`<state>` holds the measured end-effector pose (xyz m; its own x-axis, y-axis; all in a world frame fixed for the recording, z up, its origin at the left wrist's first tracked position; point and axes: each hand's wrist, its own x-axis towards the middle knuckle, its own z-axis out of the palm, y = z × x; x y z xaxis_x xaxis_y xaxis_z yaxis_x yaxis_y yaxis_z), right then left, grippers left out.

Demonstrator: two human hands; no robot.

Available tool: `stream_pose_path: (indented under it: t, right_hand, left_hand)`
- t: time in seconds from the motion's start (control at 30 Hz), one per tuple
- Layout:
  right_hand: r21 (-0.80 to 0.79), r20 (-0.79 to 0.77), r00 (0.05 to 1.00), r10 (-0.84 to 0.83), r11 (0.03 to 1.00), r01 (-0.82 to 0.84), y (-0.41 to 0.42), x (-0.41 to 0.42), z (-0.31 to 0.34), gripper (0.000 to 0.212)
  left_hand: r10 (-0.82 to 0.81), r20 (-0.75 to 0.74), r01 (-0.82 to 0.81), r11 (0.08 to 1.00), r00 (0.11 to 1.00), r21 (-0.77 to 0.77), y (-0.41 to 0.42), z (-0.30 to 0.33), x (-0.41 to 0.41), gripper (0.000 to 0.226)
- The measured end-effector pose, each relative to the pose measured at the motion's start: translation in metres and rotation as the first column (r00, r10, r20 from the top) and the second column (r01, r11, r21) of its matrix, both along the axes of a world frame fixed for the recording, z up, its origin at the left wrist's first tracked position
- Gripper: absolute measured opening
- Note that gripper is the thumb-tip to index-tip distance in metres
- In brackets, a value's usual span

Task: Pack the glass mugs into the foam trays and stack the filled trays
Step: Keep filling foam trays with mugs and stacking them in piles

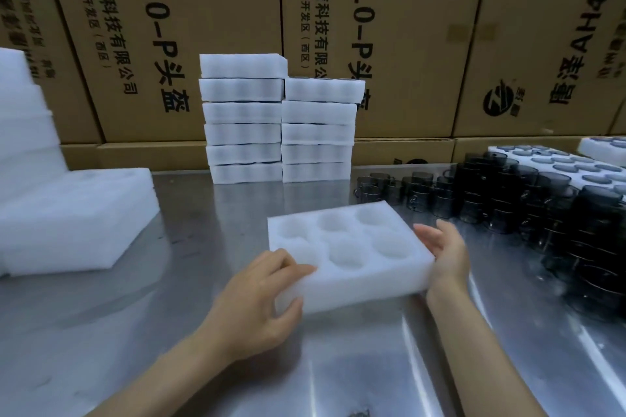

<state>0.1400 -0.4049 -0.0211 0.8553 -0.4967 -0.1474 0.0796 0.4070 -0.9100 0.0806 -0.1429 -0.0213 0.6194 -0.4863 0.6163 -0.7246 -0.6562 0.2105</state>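
An empty white foam tray [352,278] with several round pockets lies in the middle of the steel table [118,332]. My left hand [261,294] grips its near left corner, fingers on top and thumb against the front side. My right hand [443,250] presses flat, with straight fingers, against the tray's right side. Dark glass mugs [528,189] stand stacked in a crowd on the right of the table. Two stacks of filled foam trays [281,129] rise at the back centre.
A pile of empty foam trays [67,213] sits at the left. More foam trays holding mugs [576,162] lie at the far right. Large cardboard boxes [406,27] wall off the back of the table.
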Motion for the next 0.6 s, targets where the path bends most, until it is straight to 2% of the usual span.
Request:
stream_pose_path:
  t: [0.07, 0.13, 0.2, 0.27, 0.37, 0.47, 0.53, 0.6]
  right_hand:
    - [-0.155, -0.094, 0.993, 0.065, 0.985, -0.079, -0.01, 0.0, -0.001, 0.031]
    - [-0.355, -0.148, 0.987, 0.063, 0.928, -0.113, -0.02, 0.003, -0.001, 0.027]
    - [-0.504, -0.203, 0.977, 0.06, 0.849, -0.156, -0.027, 0.005, -0.004, 0.028]
    - [-0.643, -0.292, 0.955, 0.046, 0.73, -0.231, -0.03, 0.007, -0.008, 0.027]
    - [-0.796, -0.314, 0.947, -0.07, 0.562, -0.223, -0.027, 0.006, -0.005, 0.022]
    - [-0.871, -0.196, 0.968, -0.157, 0.482, -0.098, -0.019, 0.003, 0.01, 0.015]
    - [-0.898, -0.117, 0.985, -0.125, 0.437, -0.052, -0.012, 0.012, 0.022, 0.012]
    - [-0.924, -0.063, 0.996, -0.068, 0.382, -0.033, -0.004, 0.032, 0.031, 0.012]
  left_hand:
    - [-0.005, 0.003, 0.005, 1.0, 1.0, -0.016, -0.004, 0.0, -0.002, 0.035]
    - [-0.021, 0.006, 0.021, 1.0, 1.0, -0.015, -0.005, -0.002, -0.004, 0.028]
    - [-0.037, 0.025, 0.036, 0.999, 0.999, 0.019, -0.005, -0.005, -0.005, 0.026]
    - [-0.039, 0.02, 0.039, 0.999, 0.999, 0.004, -0.005, -0.005, -0.004, 0.027]
    - [-0.083, -0.064, 0.068, 0.975, 0.995, -0.212, -0.001, 0.007, -0.001, 0.028]
    - [-0.049, -0.033, 0.032, 0.914, 0.998, -0.403, 0.0, 0.022, 0.005, 0.028]
    - [-0.004, -0.081, -0.04, 0.844, 0.997, -0.535, -0.002, 0.027, 0.017, 0.027]
    - [0.005, -0.234, -0.164, 0.726, 0.972, -0.668, -0.008, 0.024, 0.035, 0.019]
